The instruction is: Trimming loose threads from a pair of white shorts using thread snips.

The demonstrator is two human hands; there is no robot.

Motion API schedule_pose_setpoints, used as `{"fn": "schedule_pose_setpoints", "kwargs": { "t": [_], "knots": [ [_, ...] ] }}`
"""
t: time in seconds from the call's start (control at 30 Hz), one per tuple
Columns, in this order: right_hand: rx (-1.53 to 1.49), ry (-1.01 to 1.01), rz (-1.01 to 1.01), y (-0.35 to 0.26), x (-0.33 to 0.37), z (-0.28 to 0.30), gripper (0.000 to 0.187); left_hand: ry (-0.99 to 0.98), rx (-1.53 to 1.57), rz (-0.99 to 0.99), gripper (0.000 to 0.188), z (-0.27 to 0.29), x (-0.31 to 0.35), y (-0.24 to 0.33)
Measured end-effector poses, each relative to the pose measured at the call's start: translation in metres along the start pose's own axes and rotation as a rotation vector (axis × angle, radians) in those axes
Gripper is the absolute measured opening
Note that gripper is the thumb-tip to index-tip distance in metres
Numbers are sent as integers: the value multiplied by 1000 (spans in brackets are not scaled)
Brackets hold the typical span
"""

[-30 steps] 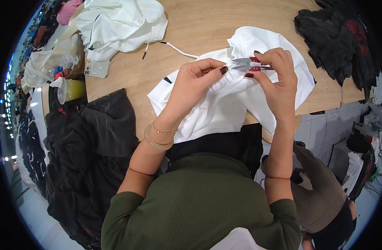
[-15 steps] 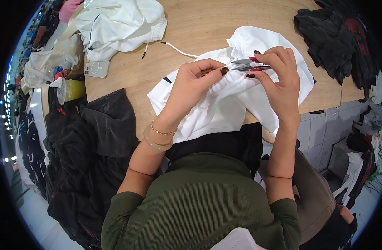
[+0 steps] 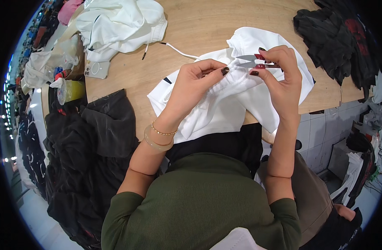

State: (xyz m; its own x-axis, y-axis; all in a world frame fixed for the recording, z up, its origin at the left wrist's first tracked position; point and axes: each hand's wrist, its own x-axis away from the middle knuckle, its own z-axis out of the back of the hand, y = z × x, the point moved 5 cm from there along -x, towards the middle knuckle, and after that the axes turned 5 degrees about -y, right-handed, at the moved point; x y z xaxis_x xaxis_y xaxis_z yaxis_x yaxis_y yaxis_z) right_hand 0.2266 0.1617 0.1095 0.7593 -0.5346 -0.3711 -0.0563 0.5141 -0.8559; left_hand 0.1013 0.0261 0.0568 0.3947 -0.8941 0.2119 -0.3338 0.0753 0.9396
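A white garment (image 3: 226, 110) with a gathered waistband lies bunched at the table's near edge, partly hanging over it. My left hand (image 3: 193, 83) is closed in a pinch on the waistband, thumb against forefinger. My right hand (image 3: 284, 81) holds small thread snips (image 3: 246, 58) with red on the handles. Their two grey blades are parted and point left, a short gap away from my left fingertips. A white drawstring (image 3: 180, 51) with a dark tip trails from the garment across the wood.
On the wooden table (image 3: 224, 16), another white garment (image 3: 120, 29) lies at the far left beside a phone (image 3: 97, 69). Black clothes (image 3: 324, 39) are heaped at the far right. Dark garments (image 3: 91, 166) pile up at my left. Someone's brown-trousered leg (image 3: 312, 187) is close on my right.
The snips have drawn back to the right, away from my left fingertips, with my right hand. My left hand and the white garment stay nearly where they were.
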Motion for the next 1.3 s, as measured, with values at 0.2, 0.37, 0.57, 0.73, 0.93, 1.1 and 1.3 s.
{"fn": "schedule_pose_setpoints", "kwargs": {
  "t": [0.2,0.37,0.57,0.73,0.93,1.1,1.3],
  "knots": [
    [351,-26,98,-5,-1,-4,25,7,-10,-26,19,0,-1,-1],
    [372,-30,123,-7,-1,-5,25,13,-24,-19,19,0,-1,-1],
    [412,-53,149,-10,-2,-5,27,12,-20,-26,19,0,0,-1],
    [300,-76,87,-6,-3,-8,26,0,-27,-28,19,1,0,0],
    [-106,-16,-184,21,5,-21,23,-45,-20,-76,22,0,-2,4],
    [-49,11,-69,8,1,-24,22,22,-129,-135,19,1,-2,5],
    [-31,72,-68,9,5,-23,20,35,-169,-160,19,0,0,9]
  ]
}}
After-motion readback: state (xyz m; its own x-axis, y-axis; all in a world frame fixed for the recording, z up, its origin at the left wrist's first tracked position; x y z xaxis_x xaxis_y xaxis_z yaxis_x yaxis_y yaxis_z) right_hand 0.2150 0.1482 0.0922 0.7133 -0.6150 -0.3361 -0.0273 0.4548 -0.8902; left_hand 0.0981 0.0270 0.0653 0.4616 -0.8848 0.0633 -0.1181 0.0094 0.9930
